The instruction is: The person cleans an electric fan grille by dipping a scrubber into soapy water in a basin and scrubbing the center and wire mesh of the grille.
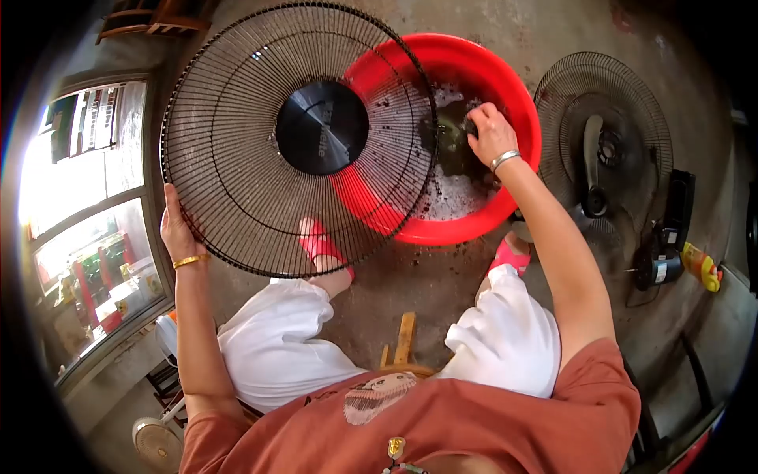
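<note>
My left hand (180, 229) grips the rim of a round black wire fan grille (229, 158) with a dark disc at its centre. The grille is held up, tilted, and partly covers a red plastic basin (474, 229). Murky water with foam and dark specks lies in the basin. Over this water, my right hand (491, 134) is closed, fingers bent together around something small and dark that I cannot make out. It is near the grille's right edge but apart from it.
On the floor to the right stands a fan's rear grille (564, 103) with a dark blade (592, 158) before it. Nearby are a black motor part (659, 265) and a yellow packet (699, 265). A wooden stool (405, 340) is beneath me. A window (95, 197) lies left.
</note>
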`<state>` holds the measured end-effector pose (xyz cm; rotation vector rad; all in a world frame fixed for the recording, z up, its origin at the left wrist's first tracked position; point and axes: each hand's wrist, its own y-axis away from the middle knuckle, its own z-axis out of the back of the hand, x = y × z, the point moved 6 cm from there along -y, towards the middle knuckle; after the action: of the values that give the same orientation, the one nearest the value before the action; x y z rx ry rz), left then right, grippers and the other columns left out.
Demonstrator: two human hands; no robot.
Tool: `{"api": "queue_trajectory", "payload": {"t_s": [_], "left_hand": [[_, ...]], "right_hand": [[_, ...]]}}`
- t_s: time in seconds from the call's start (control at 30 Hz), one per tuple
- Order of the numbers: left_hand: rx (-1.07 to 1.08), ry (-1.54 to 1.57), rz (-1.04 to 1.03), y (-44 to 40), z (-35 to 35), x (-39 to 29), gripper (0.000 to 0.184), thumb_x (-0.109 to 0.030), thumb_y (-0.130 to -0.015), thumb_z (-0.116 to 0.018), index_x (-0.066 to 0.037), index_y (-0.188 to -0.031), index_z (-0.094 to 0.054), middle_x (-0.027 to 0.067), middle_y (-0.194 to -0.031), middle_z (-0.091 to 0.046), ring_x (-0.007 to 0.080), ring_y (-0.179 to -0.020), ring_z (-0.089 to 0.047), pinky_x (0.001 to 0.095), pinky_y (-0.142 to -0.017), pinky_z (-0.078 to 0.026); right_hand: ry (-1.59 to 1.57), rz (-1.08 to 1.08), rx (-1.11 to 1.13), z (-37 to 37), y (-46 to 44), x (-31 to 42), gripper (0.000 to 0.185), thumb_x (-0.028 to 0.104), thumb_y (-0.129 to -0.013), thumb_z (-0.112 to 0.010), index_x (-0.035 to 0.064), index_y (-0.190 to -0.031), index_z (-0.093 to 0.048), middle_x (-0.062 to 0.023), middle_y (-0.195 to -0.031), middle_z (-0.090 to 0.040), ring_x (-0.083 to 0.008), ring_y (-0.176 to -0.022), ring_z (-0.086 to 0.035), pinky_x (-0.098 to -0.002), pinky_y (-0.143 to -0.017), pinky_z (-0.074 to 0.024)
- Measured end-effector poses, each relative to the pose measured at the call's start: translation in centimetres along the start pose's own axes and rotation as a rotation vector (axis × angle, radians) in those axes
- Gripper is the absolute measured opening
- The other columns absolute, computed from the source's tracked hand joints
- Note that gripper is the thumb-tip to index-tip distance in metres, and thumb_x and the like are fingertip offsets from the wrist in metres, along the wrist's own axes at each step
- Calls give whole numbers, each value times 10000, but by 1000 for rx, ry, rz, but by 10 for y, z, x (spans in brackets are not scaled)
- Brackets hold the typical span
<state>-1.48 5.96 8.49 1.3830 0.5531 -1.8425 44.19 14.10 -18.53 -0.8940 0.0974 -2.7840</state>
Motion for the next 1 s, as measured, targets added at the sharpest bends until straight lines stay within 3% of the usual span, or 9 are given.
{"api": "queue_trajectory", "payload": {"t_s": [0.07,0.13,0.2,0.33,0.43,0.57,0.7,0.8,1.0], "left_hand": [[20,-8,-5,-18,10,6,347,-445,-850,-711,-131,-766,-587,-47,-560,-522,38,-378,-374,216,-344,-253],[38,-20,27,-15,10,6,354,-451,-849,-710,-134,-757,-582,-51,-549,-507,38,-378,-368,218,-343,-253],[30,-43,31,-17,13,9,377,-469,-845,-707,-150,-720,-550,-64,-519,-448,41,-373,-340,222,-342,-246],[18,-48,45,-25,18,29,403,-492,-839,-705,-160,-703,-520,-70,-510,-407,46,-371,-329,225,-341,-241],[50,-49,73,-30,20,40,410,-503,-830,-709,-154,-718,-525,-68,-523,-418,44,-380,-342,228,-339,-255],[0,-55,93,-39,31,55,435,-526,-809,-720,-158,-710,-511,-68,-526,-409,46,-379,-332,223,-345,-251],[-62,-113,115,-57,58,72,497,-575,-777,-725,-181,-663,-445,-67,-518,-383,52,-383,-315,217,-357,-239],[-59,-172,117,-58,59,78,553,-631,-753,-711,-202,-621,-387,-69,-499,-348,58,-396,-319,222,-376,-248],[-97,-216,181,-59,63,99,550,-656,-760,-681,-215,-612,-387,-74,-493,-327,67,-393,-323,235,-382,-263]], "right_hand": [[353,-35,98,-58,13,-34,191,145,-791,-605,110,-979,-611,-111,-1048,-549,-331,-950,-592,-450,-767,-505],[490,-100,556,-70,30,-30,238,143,-808,-596,114,-1037,-654,-128,-1205,-558,-337,-1046,-599,-435,-880,-504],[329,-250,788,-67,25,-33,292,160,-778,-639,123,-1066,-667,-147,-1227,-571,-338,-1070,-606,-440,-921,-497],[-142,-100,302,15,-7,6,333,295,-693,-712,97,-951,-642,-161,-933,-613,-347,-926,-602,-413,-817,-490],[-497,175,66,40,-19,63,282,217,-697,-728,94,-937,-645,-115,-959,-618,-314,-941,-588,-389,-853,-487],[-518,159,106,3,5,86,260,174,-707,-698,91,-941,-622,-114,-974,-560,-309,-962,-579,-406,-836,-499],[26,87,405,-62,54,9,221,142,-704,-676,97,-913,-619,-140,-965,-520,-355,-916,-592,-446,-783,-518],[-97,-26,179,-8,34,28,236,143,-695,-685,87,-914,-619,-145,-971,-532,-353,-879,-601,-451,-762,-520],[-591,295,89,7,35,131,309,97,-652,-716,61,-935,-597,-115,-1037,-550,-314,-957,-581,-396,-822,-510]]}}
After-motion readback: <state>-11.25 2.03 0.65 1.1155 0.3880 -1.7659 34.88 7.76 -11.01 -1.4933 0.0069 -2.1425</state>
